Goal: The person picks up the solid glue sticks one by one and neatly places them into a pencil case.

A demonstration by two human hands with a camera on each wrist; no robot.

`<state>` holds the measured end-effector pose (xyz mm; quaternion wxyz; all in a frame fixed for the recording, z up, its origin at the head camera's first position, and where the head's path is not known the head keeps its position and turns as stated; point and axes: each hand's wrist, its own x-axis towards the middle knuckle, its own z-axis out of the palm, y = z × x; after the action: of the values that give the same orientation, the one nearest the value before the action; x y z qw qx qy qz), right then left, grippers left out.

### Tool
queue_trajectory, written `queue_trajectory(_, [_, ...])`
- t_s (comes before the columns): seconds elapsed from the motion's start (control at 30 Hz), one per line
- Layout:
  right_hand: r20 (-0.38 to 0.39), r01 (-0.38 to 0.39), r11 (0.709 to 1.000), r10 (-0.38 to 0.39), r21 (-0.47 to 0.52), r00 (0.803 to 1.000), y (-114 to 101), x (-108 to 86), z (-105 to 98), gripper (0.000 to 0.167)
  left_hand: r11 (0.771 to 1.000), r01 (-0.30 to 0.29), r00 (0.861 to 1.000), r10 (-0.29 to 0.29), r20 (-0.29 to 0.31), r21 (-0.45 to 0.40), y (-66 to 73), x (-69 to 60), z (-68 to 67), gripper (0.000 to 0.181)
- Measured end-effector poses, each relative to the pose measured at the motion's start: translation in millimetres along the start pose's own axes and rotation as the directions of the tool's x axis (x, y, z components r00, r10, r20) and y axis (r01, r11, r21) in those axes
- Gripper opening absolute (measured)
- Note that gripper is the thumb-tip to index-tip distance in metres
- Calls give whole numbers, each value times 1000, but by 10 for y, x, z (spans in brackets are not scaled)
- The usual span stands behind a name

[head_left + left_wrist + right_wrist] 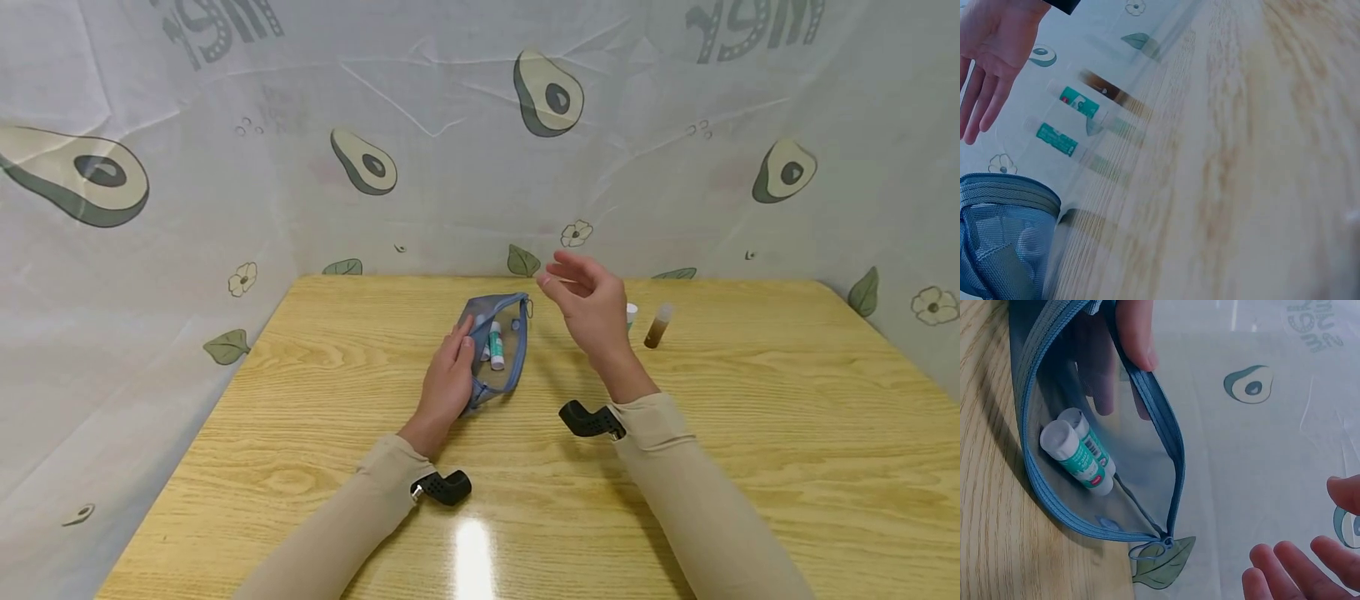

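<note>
A blue zippered mesh pouch (520, 367) lies on its side on the table, its mouth gaping to the right. My left hand (447, 379) grips the pouch's edge, the thumb on one side of the fabric and fingers on the other. Two white-and-green glue sticks lie inside, the front glue stick (1079, 461) partly covering the rear glue stick (1096, 442). My right hand (596, 312) hovers right of the pouch with relaxed fingers and nothing in it. Beyond it, in the left wrist view, stand an upper glue stick (1079, 102) and a lower glue stick (1057, 139).
A brown tube (656, 331) with a clear cap stands on the wooden table (750, 467), right of the right hand. A cloth backdrop (450, 167) with avocado prints hangs behind the table. Black wrist mounts stick out from both sleeves.
</note>
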<state>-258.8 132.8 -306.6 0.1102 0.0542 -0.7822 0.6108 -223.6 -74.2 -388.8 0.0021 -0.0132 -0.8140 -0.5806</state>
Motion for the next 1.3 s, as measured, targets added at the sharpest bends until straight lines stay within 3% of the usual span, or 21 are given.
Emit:
queue_trajectory(0.27, [38,-25,1000,26,-13,999,28,9,-5,56,1000,-8,1000,8,-9,4,-13,12,-22,52])
queue_trajectory(0.77, [39,-65,997,67,-45,997,33,5,-85,58,1000,18,1000,-18,-6,-9,52,-16,0,52])
queue_trajectory(1.3, [-103,-58,998,55,-30,993,-34,66,-552,59,1000,21,1000,-21,-9,-7,23,-13,0,51])
